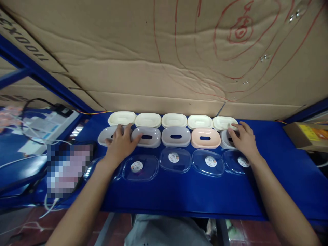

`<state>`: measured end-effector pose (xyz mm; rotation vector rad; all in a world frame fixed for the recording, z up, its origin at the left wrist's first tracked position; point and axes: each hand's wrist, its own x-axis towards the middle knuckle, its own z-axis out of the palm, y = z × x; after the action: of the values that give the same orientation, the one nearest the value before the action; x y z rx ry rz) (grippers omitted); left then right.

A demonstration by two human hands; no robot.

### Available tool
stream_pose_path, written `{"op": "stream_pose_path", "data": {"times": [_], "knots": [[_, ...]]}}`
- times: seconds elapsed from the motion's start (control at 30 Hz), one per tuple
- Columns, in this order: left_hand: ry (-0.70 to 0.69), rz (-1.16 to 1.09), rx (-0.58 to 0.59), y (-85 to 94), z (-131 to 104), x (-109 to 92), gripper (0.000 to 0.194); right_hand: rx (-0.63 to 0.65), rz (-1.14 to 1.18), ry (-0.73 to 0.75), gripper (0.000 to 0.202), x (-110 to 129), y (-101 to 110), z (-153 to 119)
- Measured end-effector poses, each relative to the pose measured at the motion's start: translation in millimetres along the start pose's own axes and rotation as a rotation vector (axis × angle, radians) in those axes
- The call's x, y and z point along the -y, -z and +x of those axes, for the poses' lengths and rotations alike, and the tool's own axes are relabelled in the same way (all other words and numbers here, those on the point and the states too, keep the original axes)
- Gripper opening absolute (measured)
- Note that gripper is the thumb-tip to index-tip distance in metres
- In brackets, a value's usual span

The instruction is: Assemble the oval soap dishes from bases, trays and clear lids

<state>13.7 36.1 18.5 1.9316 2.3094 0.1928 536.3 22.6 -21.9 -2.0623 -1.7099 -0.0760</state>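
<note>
My left hand (120, 143) lies over the leftmost grey slotted soap dish tray (104, 136), fingers spread and thumb at the edge of a second grey tray (146, 136). At the row's right end, my right hand (244, 138) covers part of another grey tray (225, 140). Its fingers are apart, with the fingertips close to a cream soap dish base (222, 122); whether they touch is unclear. Between the hands sit a grey tray (176, 136) and a peach tray (205, 138). Clear lids with round stickers, one a clear lid (175, 165), lie in front.
More cream bases, including a cream base (174, 120), line the back against a cardboard wall (128, 78). On the left are a pixelated phone-like device (69, 169), white cables and a white power strip (48, 131). A cardboard box (304, 136) stands right on the blue table (184, 198).
</note>
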Motion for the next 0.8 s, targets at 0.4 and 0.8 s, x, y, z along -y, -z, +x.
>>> {"op": "stream_pose_path", "data": {"times": [0.4,0.8], "knots": [[-0.161,-0.081,-0.171,19.8,-64,20,0.074,-0.051,0.155,0.005,0.056,6,7,1],[-0.112,-0.066,-0.135,-12.5,-149,65,0.085,-0.025,0.101,0.018,0.051,-1,95,-93]]}}
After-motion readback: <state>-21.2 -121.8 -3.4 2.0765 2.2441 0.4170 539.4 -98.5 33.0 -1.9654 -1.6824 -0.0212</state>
